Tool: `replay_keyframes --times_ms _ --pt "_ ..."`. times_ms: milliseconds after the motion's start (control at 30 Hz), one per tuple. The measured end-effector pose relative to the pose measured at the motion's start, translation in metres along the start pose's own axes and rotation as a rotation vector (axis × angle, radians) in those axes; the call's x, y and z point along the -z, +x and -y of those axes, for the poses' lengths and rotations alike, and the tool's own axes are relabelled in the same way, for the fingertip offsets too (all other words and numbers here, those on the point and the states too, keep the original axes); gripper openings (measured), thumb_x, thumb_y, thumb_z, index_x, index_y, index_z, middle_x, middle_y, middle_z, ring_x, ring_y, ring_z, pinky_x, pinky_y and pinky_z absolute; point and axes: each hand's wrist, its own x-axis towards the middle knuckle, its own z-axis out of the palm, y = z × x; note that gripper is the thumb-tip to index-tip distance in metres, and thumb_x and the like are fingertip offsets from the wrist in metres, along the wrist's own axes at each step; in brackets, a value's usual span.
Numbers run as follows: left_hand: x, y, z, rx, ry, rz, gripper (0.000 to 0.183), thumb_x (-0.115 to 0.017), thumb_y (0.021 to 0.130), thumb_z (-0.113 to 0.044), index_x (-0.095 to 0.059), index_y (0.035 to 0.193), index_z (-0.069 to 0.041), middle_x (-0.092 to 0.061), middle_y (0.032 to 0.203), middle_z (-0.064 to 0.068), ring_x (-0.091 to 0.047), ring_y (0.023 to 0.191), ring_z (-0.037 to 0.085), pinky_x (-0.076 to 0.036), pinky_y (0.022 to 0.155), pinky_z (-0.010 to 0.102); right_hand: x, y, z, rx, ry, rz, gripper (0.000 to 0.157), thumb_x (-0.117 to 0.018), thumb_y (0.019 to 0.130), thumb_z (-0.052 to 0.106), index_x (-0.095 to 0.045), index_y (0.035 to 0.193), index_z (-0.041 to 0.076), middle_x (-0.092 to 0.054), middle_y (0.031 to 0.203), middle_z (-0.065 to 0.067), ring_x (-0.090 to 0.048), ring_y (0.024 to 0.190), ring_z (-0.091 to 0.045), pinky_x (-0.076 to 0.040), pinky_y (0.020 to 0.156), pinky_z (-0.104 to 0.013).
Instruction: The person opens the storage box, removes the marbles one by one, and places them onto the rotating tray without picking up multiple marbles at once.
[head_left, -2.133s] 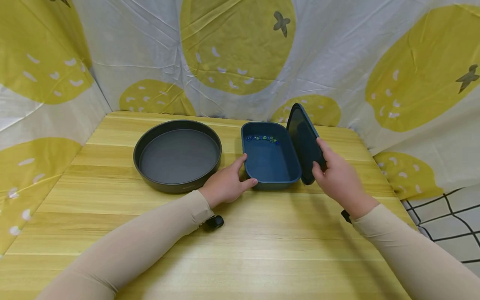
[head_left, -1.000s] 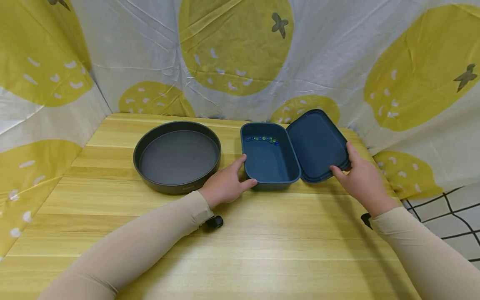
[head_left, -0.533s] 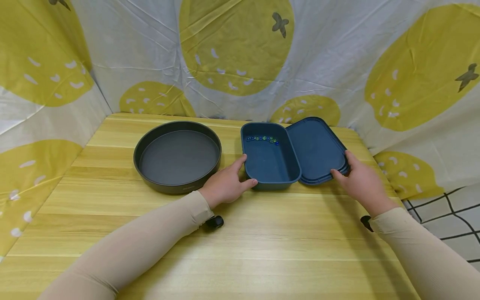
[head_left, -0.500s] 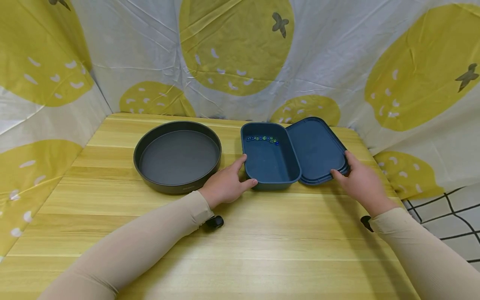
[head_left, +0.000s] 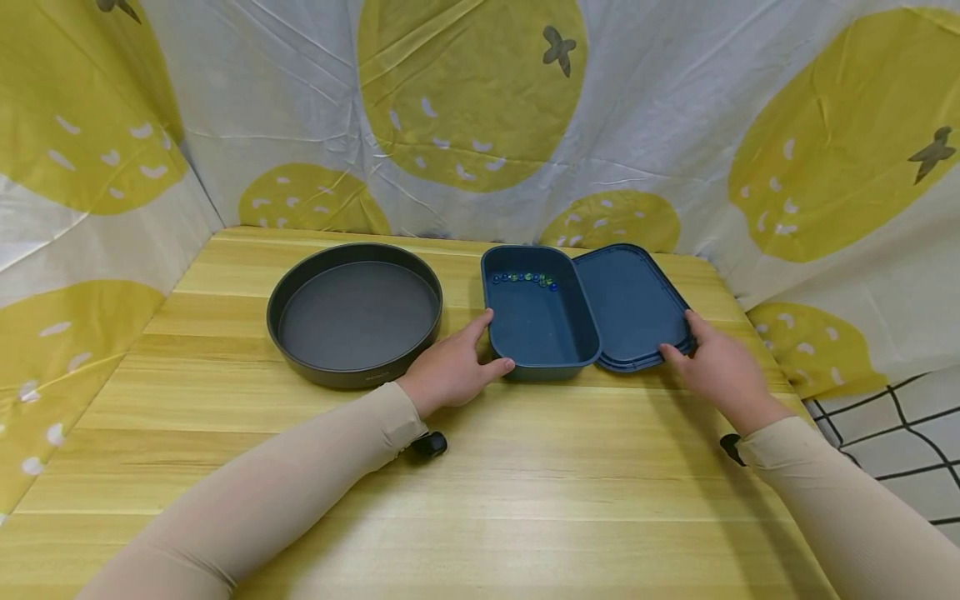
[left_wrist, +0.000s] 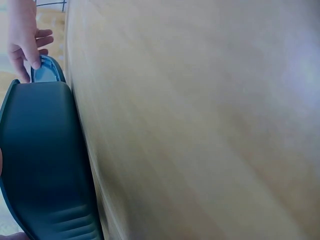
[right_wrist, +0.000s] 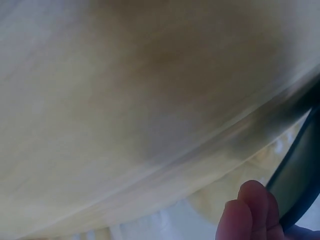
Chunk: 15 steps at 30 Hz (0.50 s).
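Note:
A rectangular dark blue food container [head_left: 536, 329] sits on the table with its top uncovered. A row of blue and green glass marbles [head_left: 522, 277] lies on its floor toward the far end. My left hand [head_left: 450, 367] touches the container's near left corner with thumb and forefinger spread. Right of the container, the matching lid [head_left: 630, 300] slopes beside its right wall, its near right corner pinched by my right hand [head_left: 716, 362]. The right wrist view shows fingers [right_wrist: 252, 205] at the lid's edge, which is off the table there. Part of the lid's left edge is hidden behind the container.
A round dark grey baking pan [head_left: 356, 312] stands left of the container, just past my left hand. Wood-grain table [head_left: 525, 500] spreads in front of both arms. Behind and at the sides hangs a white curtain [head_left: 480, 125] with yellow fruit prints.
From nearly upright beside the container, the lid has swung down to the right in my right hand and lies lower and flatter. My left hand, the container and the pan have stayed put.

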Motion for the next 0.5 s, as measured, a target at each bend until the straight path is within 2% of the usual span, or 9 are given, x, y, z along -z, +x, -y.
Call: replay_keyframes --times_ms 200,400,433,500 --pt "-0.0004 0.0003 -0.0003 0.003 -0.003 -0.004 0.092 -0.061 0.098 -0.067 -0.011 0.17 -0.038 -0.037 0.171 -0.004 -0.062 0.136 0.03 -0.052 0.107 0.051 -0.0018 -0.0005 -0.0023 0.001 -0.012 0.009 0.088 -0.06 0.105 0.049 -0.028 0.16 -0.013 -0.051 0.141 -0.044 -0.065 0.106 -0.06 -0.054 0.078 -0.064" --pt "-0.0002 0.0006 -0.0003 0.002 -0.004 -0.006 0.092 -0.062 0.098 -0.066 -0.012 0.17 -0.038 -0.038 0.171 -0.005 -0.06 0.139 0.03 -0.051 0.109 0.052 -0.0026 -0.0004 -0.0031 -0.013 -0.028 0.047 0.087 -0.059 0.106 0.047 -0.028 0.158 -0.015 -0.049 0.143 -0.045 -0.061 0.116 -0.062 -0.052 0.088 -0.068" --pt "-0.0002 0.0005 -0.0003 0.003 -0.004 -0.005 0.092 -0.061 0.098 -0.067 -0.012 0.17 -0.038 -0.038 0.171 -0.005 -0.06 0.139 0.029 -0.051 0.109 0.052 -0.0026 -0.0005 -0.0033 -0.015 -0.029 0.061 0.087 -0.059 0.106 0.046 -0.027 0.159 -0.016 -0.054 0.139 -0.044 -0.062 0.114 -0.061 -0.052 0.088 -0.068" --pt "-0.0002 0.0005 -0.0004 0.002 -0.005 -0.004 0.092 -0.061 0.098 -0.067 -0.011 0.17 -0.038 -0.037 0.171 -0.005 -0.06 0.139 0.029 -0.051 0.11 0.051 -0.0026 -0.0005 -0.004 -0.017 -0.028 0.089 0.087 -0.058 0.106 0.045 -0.026 0.159 -0.016 -0.068 0.12 -0.038 -0.069 0.097 -0.054 -0.055 0.08 -0.062"
